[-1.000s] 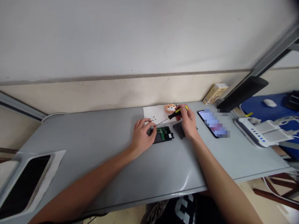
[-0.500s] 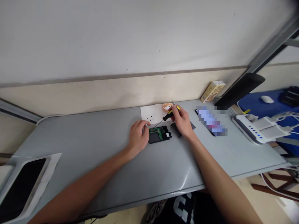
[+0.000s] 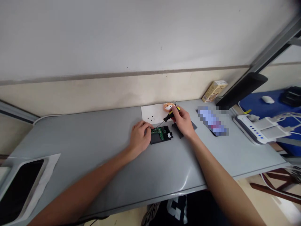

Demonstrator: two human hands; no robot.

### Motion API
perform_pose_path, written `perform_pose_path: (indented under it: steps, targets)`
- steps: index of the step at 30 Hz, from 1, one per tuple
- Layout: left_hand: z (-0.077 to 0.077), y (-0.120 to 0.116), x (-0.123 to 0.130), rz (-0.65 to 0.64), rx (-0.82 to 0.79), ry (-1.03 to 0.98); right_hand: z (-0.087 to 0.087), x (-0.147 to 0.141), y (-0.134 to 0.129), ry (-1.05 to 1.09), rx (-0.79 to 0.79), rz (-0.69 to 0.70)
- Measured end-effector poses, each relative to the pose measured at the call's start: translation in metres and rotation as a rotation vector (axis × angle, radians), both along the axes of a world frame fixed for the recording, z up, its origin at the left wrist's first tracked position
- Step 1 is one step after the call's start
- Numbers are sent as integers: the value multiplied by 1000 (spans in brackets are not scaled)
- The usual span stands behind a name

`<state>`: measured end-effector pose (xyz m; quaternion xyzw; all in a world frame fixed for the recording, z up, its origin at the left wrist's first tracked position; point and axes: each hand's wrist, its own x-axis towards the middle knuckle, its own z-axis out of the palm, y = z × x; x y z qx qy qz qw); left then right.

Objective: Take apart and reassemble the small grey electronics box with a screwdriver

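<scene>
Black screwdriver [image 3: 168,117] slants from right hand [image 3: 183,121] toward circuit board [image 3: 161,133]

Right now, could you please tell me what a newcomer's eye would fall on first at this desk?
Probably the black-and-yellow screwdriver in the right hand, angled down toward a green circuit board in a dark case, with the left hand at the case's left end. Just behind, a white sheet bears several tiny dark pieces, with an orange animal-faced item near its right end. Farther right, a lit phone lies flat.

Two hands [image 3: 141,135] [image 3: 182,121], one screwdriver [image 3: 168,117], one circuit board [image 3: 161,131]
</scene>
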<state>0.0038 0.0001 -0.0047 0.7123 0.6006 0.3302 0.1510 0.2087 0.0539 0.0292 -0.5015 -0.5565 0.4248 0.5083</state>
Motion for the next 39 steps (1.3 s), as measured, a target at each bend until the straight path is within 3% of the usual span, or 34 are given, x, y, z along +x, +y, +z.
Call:
perform_pose_path:
  steps: [22, 39]
  targets:
    - [1, 0, 2, 17, 2, 62, -3, 3, 4, 50, -9, -8]
    - [0, -1, 2, 11, 19, 88, -6, 1, 1, -35, 31, -56]
